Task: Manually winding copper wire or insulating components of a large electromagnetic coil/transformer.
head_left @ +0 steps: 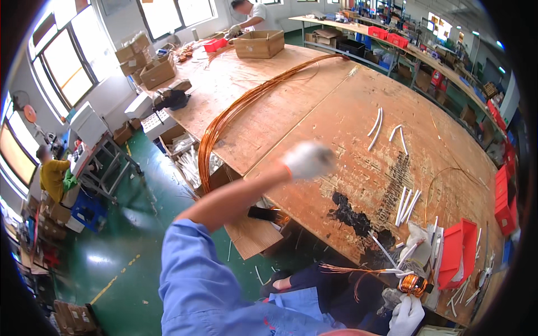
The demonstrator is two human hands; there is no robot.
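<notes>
Blue sleeve cloth (196, 274) filled the lower middle, closest to the lens. At the lower right, by the near edge of the worktable (286, 134), sat a copper-wound coil (414, 284), with a spray of loose copper wire ends (343, 269) reaching out to its left. The gloved right hand (408, 318) pinched the coil's near side with bent fingers.

Just beyond the coil stood a red plastic bin (457, 255), with thin white tubes (407, 207) scattered around it and farther up the board. The wooden top was scuffed and worn, with a ragged black patch (350, 215) toward the near edge. A long bundle of copper wire (216, 126) arched over the table and dropped past its left side.

At the far end, a person in a white top (259, 15) stood behind a cardboard box (259, 45); away to the left, a person in a yellow top (54, 176) was near a window. Glossy green floor (140, 224) showed between.

From the sleeve, the bare left forearm slanted up and rightward, elbow bent, bringing the gloved left hand (308, 161) over the table; blur hid whether its fingers were curled or spread.
</notes>
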